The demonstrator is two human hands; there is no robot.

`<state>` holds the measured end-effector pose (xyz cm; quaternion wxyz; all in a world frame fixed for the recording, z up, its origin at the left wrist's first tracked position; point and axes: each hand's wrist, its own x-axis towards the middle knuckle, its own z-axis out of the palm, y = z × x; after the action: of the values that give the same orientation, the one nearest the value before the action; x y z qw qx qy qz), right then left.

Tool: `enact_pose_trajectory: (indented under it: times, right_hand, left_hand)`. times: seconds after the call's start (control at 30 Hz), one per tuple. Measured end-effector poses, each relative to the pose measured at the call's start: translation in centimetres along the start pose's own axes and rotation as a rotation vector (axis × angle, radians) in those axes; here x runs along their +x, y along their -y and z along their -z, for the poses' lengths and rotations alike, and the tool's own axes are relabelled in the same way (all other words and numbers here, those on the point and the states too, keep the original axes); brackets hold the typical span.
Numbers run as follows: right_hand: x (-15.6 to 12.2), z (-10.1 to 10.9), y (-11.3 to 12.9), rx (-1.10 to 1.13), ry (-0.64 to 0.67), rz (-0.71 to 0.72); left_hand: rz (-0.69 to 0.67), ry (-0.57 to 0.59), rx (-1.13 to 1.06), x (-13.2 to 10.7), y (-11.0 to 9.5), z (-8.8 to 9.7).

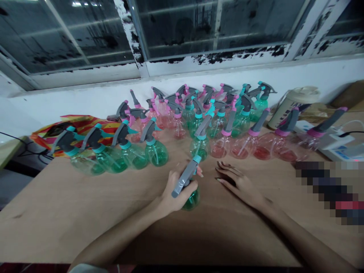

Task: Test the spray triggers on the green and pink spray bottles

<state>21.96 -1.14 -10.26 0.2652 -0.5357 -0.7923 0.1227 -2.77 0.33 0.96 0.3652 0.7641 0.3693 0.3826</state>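
Observation:
My left hand [173, 193] is wrapped around the neck of a green spray bottle [192, 199] with a grey and teal trigger head. That bottle is upright near the middle of the table, its body partly hidden by my fingers. My right hand [240, 184] rests low over the tabletop to the right of it, fingers apart and holding nothing. Just beyond my hands stands another green spray bottle [200, 146]. A row of green spray bottles [157, 153] lies to the left, and a row of pink spray bottles [220, 146] to the right.
Behind these rows, several more pink and green bottles crowd toward the wall. A striped bag [85, 123] lies at the back left. A beige printed container [292, 106] and a white power strip [338, 142] occupy the right side of the wooden table [93, 212].

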Motion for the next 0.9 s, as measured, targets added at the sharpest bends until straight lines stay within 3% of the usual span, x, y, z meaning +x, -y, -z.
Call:
enact_pose_trajectory:
  times: [0.2, 0.4, 0.9]
  right_hand:
    - [-0.1, 0.0, 0.0, -0.001, 0.004, -0.004]
    - [0.0, 0.0, 0.0, -0.005, 0.008, -0.015]
    - [0.0, 0.0, 0.0, 0.021, -0.020, 0.001]
  left_hand:
    - [-0.005, -0.022, 0.031, 0.5, -0.7, 0.0]
    - [0.058, -0.013, 0.068, 0.0, 0.2, -0.1]
    - [0.014, 0.037, 0.006, 0.1, 0.1, 0.3]
